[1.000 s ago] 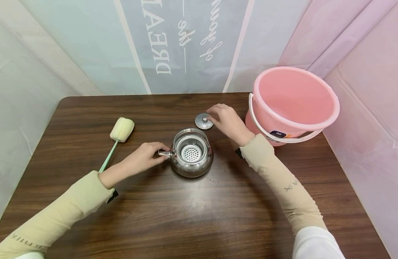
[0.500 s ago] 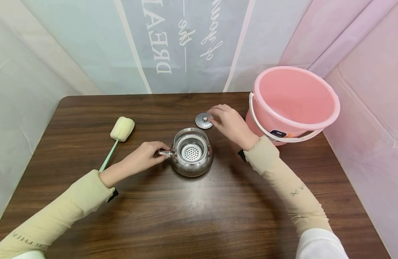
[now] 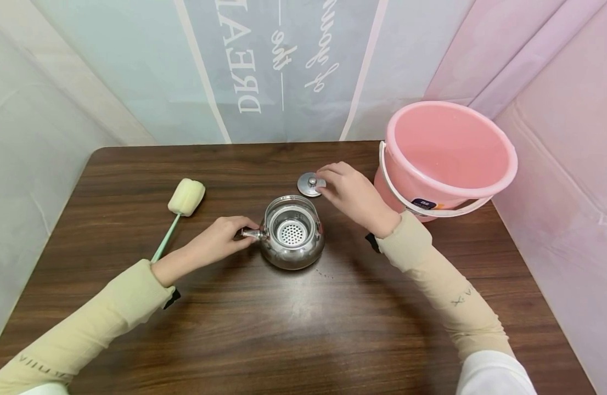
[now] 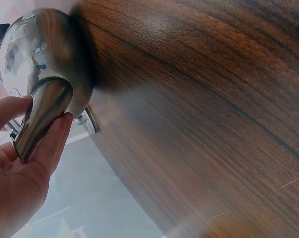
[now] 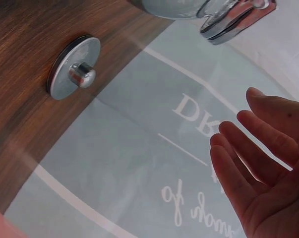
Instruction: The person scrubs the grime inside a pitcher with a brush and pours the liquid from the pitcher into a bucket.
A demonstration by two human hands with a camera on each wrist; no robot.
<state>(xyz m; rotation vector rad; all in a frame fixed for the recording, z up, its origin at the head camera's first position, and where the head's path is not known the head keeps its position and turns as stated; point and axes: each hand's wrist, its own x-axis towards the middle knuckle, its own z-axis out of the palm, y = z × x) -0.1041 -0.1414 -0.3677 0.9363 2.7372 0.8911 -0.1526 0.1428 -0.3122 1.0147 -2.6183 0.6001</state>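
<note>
A shiny steel teapot (image 3: 299, 258) stands upright on the table, its perforated strainer (image 3: 291, 232) in the uncovered mouth and its bail handle (image 3: 291, 198) up. My left hand (image 3: 215, 239) grips the spout; in the left wrist view, the thumb and fingers lie on either side of the spout (image 4: 46, 111). Behind the pot, the round lid (image 3: 305, 186) lies flat, knob upward. My right hand (image 3: 354, 193) hovers above the lid's right edge, with nothing in it. In the right wrist view, its loosely bent fingers (image 5: 253, 153) are apart from the lid (image 5: 65, 74).
A pink bucket (image 3: 506, 164) with a white handle stands at the back right, close to my right forearm. At the left lies a sponge brush (image 3: 186, 197) with a green stick, partly behind my left arm. Dark specks dot the table (image 3: 303, 329) beside the pot.
My right hand and forearm have shifted slightly to the right and toward me. My left hand, the teapot and the lid stay where they were.
</note>
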